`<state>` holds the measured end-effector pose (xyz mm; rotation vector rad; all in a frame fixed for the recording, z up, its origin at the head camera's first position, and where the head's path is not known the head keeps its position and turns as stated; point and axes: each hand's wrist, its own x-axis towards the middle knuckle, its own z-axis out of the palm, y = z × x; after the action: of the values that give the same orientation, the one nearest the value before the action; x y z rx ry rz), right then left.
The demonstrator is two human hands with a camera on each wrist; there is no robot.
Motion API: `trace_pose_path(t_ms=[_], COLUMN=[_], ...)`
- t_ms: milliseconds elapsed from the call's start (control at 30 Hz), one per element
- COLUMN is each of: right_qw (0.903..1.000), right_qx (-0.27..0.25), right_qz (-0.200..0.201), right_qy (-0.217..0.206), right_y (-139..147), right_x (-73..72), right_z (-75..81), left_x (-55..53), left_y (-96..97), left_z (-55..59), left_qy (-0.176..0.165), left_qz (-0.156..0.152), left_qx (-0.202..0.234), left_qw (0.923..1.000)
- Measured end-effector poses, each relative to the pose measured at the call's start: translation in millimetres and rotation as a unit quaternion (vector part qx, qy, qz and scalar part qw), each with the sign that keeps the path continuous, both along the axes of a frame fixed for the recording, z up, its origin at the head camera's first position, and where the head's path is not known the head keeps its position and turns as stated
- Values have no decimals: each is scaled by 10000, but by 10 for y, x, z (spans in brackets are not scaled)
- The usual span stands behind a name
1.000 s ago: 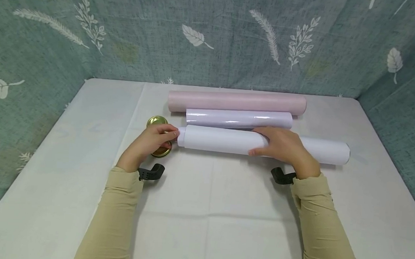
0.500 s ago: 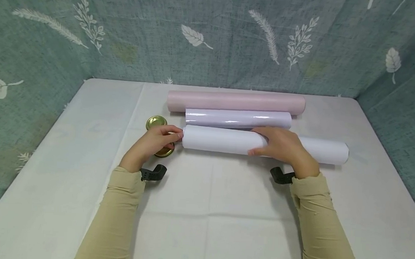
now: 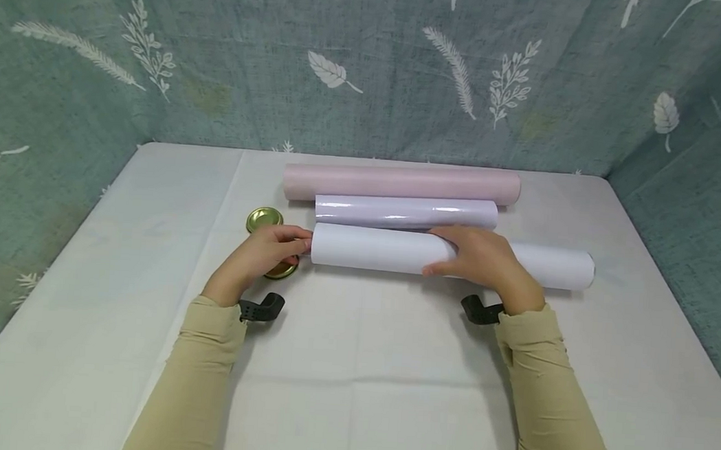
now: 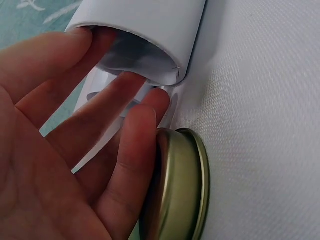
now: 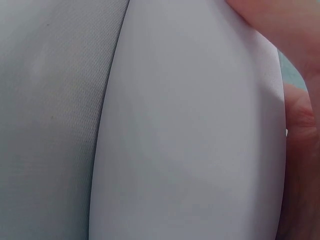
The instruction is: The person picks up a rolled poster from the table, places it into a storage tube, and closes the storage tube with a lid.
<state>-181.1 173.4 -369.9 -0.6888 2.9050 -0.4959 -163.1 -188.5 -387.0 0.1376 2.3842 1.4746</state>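
A long white tube (image 3: pixel 371 248) lies crosswise on the table. My right hand (image 3: pixel 479 258) grips it from above, thumb on the near side and fingers over the far side. At its left end is my left hand (image 3: pixel 267 252). In the left wrist view the tube's open mouth (image 4: pixel 140 52) shows a pale sheet lining it. The left thumb is at the rim, the index fingertip reaches inside, and the other fingers extend just below. A gold metal lid (image 4: pixel 182 185) stands right against the little finger. Another gold lid (image 3: pixel 264 219) lies beyond the left hand.
Behind the white tube lie a shorter glossy lilac roll (image 3: pixel 406 213) and a longer pink roll (image 3: pixel 400 185), nearly parallel to it. A green leaf-patterned cloth (image 3: pixel 370 67) surrounds the white-covered table (image 3: pixel 349 417) at the back and sides.
The white inner piece that stuck out of the tube's left end has slid in, as the left hand moved right against it. The right hand keeps its hold. The head view tilts slightly.
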Motion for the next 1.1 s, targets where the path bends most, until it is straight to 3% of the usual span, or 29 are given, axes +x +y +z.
trace_pose_path(t_ms=[533,833,933,1100], right_qw=[10000,10000,10000,10000], right_qx=[-13,0,-19,-35], right_qz=[-12,8,40,60], right_qy=[59,95,80,54], right_y=[13,2,-2,-8], right_x=[22,23,30,39], right_z=[4,-12,-4,6], left_x=[-5,34,44,57], left_y=[30,-16,-43,-105], left_z=[20,56,89,146], left_qy=[-41,27,93,398], left_qz=[179,297,328,454], left_qx=[-17,221,126,-475], left_qw=[9998,9993,9993,9970])
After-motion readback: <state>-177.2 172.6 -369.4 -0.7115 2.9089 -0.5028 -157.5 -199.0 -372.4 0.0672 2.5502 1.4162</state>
